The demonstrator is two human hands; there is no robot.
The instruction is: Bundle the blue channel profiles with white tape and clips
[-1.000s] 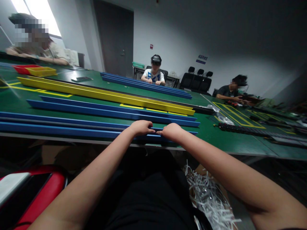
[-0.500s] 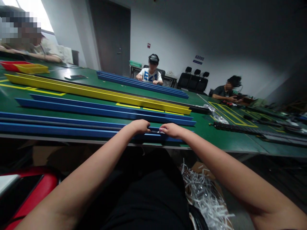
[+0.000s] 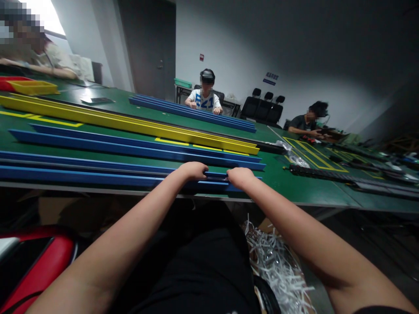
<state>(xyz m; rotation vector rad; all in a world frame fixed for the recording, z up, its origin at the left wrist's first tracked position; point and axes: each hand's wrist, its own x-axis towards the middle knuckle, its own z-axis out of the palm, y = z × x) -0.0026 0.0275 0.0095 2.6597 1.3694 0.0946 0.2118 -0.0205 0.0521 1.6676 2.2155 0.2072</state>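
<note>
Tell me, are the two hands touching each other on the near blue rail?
Apart. The head view shows a stretch of the near blue rail plainly visible between the left hand and the right hand.

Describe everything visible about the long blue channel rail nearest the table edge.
The long blue channel rail looks like rigid plastic, lying flat along the green table's near edge, running from the left frame edge to about mid-table. Both hands rest on its right end: left hand and right hand, fingers curled over a dark strip in it.
</note>
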